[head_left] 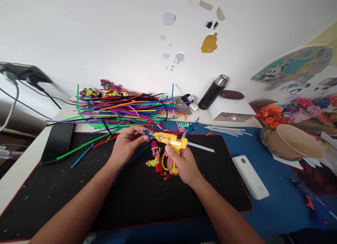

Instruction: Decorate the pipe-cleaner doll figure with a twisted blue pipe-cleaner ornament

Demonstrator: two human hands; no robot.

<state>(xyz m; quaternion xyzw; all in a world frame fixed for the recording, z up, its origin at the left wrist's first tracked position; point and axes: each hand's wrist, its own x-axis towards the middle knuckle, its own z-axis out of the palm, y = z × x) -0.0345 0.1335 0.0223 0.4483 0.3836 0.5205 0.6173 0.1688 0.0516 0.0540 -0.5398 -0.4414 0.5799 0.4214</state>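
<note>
From the head camera: grips a yellow glue gun (168, 139) in the right hand (184, 165), with fingers wrapped around its handle, nozzle end turned left and a whitish glue stick (201, 147) poking out of its rear

Pinches a small blue piece (147, 133) between thumb and fingers of the left hand (125, 144), right at the nozzle of the glue gun; cannot tell whether touching it

Shows, on a black mat (126, 205) just left of the handle of the glue gun, small fuzzy figures (156, 151) in pink, yellow and red

Shows, beyond the glue gun and to its left, a spread of many-coloured pipe cleaners (126, 112); farther left of the glue gun, a dark phone (56, 144)

Shows, beyond the glue gun to its right, a black flask (210, 95) tilted beside a white box (229, 109); well right of the glue gun, a white oblong device (250, 176)
</note>
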